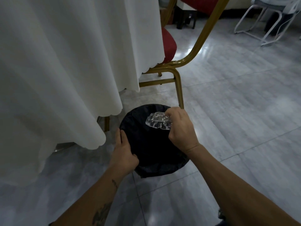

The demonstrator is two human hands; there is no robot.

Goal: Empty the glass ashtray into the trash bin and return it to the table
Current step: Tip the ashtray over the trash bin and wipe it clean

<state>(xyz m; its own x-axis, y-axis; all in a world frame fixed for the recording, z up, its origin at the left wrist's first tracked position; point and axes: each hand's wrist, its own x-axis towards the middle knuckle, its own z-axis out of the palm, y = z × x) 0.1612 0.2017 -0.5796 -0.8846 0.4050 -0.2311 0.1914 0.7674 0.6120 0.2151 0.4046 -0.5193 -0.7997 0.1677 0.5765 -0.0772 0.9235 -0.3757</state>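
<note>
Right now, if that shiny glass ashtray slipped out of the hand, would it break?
Probably. The glass ashtray looks thick and chunky, so likely heavy for its size. The right hand holds it tipped over the trash bin, whose soft black liner might cushion it. The hard tiled floor beside it probably would not.

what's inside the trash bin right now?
The trash bin is lined with a black bag, and its inside reads as plain dark; no contents can be made out. The right hand holds the glass ashtray tipped over the opening; the left hand grips the rim.
</note>
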